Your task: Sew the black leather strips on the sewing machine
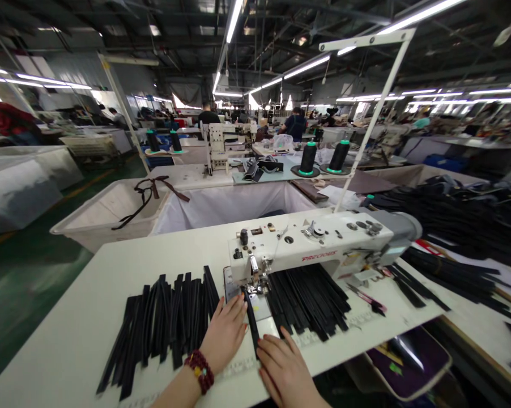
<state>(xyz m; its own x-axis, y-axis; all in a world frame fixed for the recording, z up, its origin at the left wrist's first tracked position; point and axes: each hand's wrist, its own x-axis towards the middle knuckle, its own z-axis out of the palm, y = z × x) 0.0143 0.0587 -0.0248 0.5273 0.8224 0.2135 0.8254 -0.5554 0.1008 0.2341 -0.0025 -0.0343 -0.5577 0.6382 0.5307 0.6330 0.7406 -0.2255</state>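
Observation:
A narrow black strip (252, 320) runs from under the presser foot (258, 285) of a white sewing machine (281, 246) toward the table's front edge. My left hand (225, 333) lies flat left of the needle area, fingers stretched, fingertips touching the strip's side near the foot. At the strip's near end, my right hand (287, 371) has its fingers on the strip, which goes out of sight beneath them. Left of the machine lies a row of black strips (166, 320). More strips (309, 300) are piled under the machine arm.
Pink-handled snips (368, 299) and a few loose strips lie right of the machine. Behind the table (81, 317) stand a pale bin (98, 215) with a dark strap, thread cones (309, 158) and another sewing machine (224, 144). Dark pieces (463, 221) are heaped at right. People work farther back.

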